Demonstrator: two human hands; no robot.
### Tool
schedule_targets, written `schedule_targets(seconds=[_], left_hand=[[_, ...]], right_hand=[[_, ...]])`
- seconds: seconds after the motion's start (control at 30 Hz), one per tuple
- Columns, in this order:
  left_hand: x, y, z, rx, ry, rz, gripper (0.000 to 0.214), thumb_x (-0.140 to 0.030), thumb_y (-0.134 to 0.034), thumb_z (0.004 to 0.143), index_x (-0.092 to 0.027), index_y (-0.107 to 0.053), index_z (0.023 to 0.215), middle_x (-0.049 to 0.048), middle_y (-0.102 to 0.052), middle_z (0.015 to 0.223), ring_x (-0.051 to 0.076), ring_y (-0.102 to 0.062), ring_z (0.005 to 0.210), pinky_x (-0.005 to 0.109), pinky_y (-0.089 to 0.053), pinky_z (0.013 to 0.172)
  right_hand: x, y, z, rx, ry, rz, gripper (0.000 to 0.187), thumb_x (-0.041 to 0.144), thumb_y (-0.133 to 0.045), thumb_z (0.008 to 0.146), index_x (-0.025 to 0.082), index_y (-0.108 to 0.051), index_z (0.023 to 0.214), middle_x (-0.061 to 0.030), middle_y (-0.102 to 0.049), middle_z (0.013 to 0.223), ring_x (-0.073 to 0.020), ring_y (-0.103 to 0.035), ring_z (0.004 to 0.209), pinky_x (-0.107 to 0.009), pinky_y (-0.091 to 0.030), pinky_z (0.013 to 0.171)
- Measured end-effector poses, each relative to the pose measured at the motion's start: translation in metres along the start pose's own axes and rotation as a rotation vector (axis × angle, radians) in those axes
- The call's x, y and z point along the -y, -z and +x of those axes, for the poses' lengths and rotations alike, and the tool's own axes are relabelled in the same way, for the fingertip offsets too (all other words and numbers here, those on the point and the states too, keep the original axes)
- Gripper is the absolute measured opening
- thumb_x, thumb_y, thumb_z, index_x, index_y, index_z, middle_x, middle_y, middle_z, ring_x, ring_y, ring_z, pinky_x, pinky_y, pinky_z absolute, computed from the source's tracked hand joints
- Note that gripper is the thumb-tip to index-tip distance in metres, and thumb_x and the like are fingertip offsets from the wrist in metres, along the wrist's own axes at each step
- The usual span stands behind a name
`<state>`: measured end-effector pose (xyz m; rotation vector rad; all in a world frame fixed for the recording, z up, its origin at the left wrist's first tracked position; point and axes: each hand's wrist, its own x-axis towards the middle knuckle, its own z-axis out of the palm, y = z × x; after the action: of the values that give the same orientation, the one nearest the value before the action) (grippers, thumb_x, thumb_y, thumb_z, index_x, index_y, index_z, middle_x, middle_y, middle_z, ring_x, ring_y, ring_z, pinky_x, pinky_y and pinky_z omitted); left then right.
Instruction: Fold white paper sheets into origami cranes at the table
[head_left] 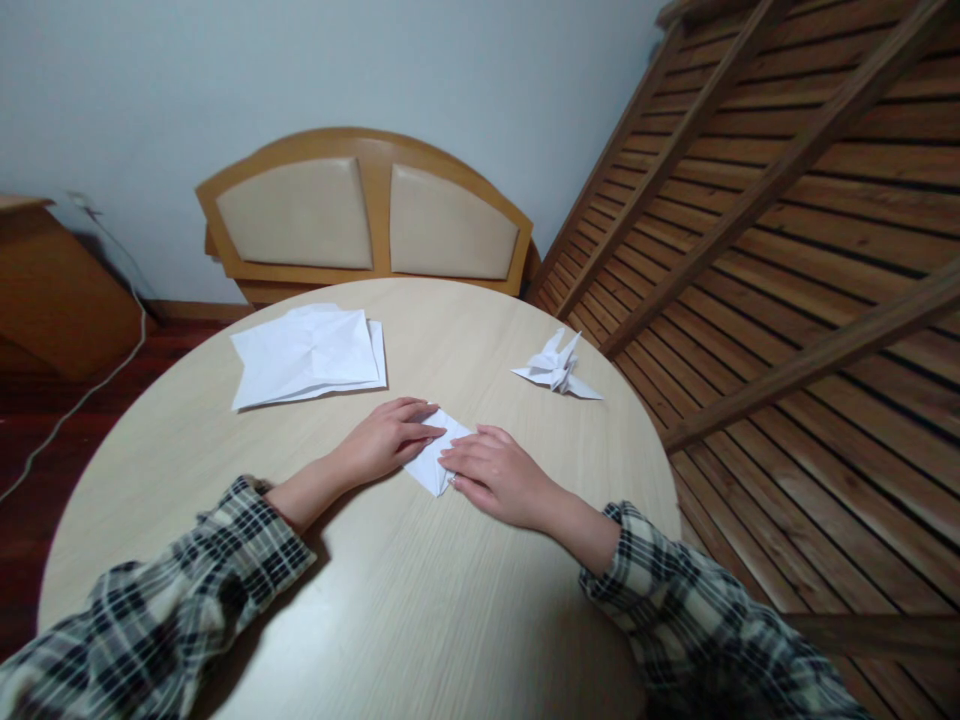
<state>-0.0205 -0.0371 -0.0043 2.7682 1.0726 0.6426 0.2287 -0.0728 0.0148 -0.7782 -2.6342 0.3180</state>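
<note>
A small piece of white paper (431,470), folded into a diamond shape, lies on the round table (420,600) in front of me. My left hand (390,437) rests on its upper left side, fingers stretched out and touching the paper. From the right, my right hand (499,475) lies over the opposite side, its fingers extended flat across the edge. Both hands cover parts of the paper, so some of its folds are hidden. Beyond my right hand sits a folded white paper crane (556,368), apart from both hands.
A stack of creased white sheets (307,355) lies at the table's far left. Behind the table stands a wooden headboard with cream panels (450,222). Slatted wooden boards (787,300) lean close along the right side. A white cable (97,375) runs down at the left.
</note>
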Motion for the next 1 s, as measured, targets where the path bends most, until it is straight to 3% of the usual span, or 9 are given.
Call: schedule_targets(seconds=[0.13, 0.37, 0.5, 0.73, 1.0], left_hand=[[0.001, -0.001, 0.0, -0.006, 0.003, -0.014, 0.03, -0.021, -0.053, 0.096, -0.025, -0.071, 0.119, 0.0124, -0.062, 0.133, 0.027, -0.056, 0.12, 0.048, -0.047, 0.1], [0.0, 0.0, 0.0, 0.014, 0.008, -0.018, 0.03, -0.023, -0.05, 0.097, -0.023, -0.07, 0.12, 0.0131, -0.061, 0.133, 0.027, -0.055, 0.121, 0.047, -0.045, 0.102], [0.001, 0.001, -0.002, 0.052, 0.022, -0.051, 0.032, -0.034, -0.053, 0.097, -0.025, -0.067, 0.124, 0.012, -0.058, 0.136, 0.028, -0.052, 0.126, 0.049, -0.041, 0.105], [0.004, 0.003, -0.004, 0.127, 0.006, -0.085, 0.054, -0.053, -0.061, 0.089, -0.025, -0.058, 0.134, 0.0139, -0.051, 0.145, 0.033, -0.045, 0.134, 0.052, -0.034, 0.11], [0.001, 0.001, -0.004, 0.087, -0.001, -0.199, 0.103, -0.062, -0.069, 0.078, -0.02, -0.017, 0.155, 0.0193, -0.051, 0.143, 0.036, -0.048, 0.129, 0.053, -0.039, 0.106]], right_hand=[[-0.002, 0.0, 0.0, 0.008, -0.009, 0.0, 0.022, 0.027, -0.054, 0.096, 0.025, -0.071, 0.11, -0.003, -0.07, 0.122, -0.0206, -0.06, 0.118, -0.047, -0.031, 0.109], [-0.002, 0.003, 0.0, 0.064, 0.005, -0.002, 0.023, 0.026, -0.057, 0.095, 0.026, -0.07, 0.113, -0.0028, -0.067, 0.128, -0.0214, -0.057, 0.121, -0.046, -0.033, 0.109], [-0.002, 0.002, -0.001, 0.068, 0.018, -0.009, 0.026, 0.027, -0.056, 0.095, 0.027, -0.069, 0.117, -0.0042, -0.065, 0.13, -0.0208, -0.054, 0.122, -0.043, -0.034, 0.107], [-0.001, 0.001, 0.001, 0.059, -0.018, 0.013, 0.025, 0.028, -0.056, 0.095, 0.027, -0.069, 0.117, -0.0043, -0.065, 0.128, -0.0217, -0.054, 0.119, -0.041, -0.037, 0.101], [-0.012, -0.002, 0.005, -0.102, -0.26, -0.01, 0.035, 0.028, -0.061, 0.092, 0.02, -0.061, 0.126, -0.0085, -0.064, 0.125, -0.024, -0.052, 0.114, -0.041, -0.04, 0.098]])
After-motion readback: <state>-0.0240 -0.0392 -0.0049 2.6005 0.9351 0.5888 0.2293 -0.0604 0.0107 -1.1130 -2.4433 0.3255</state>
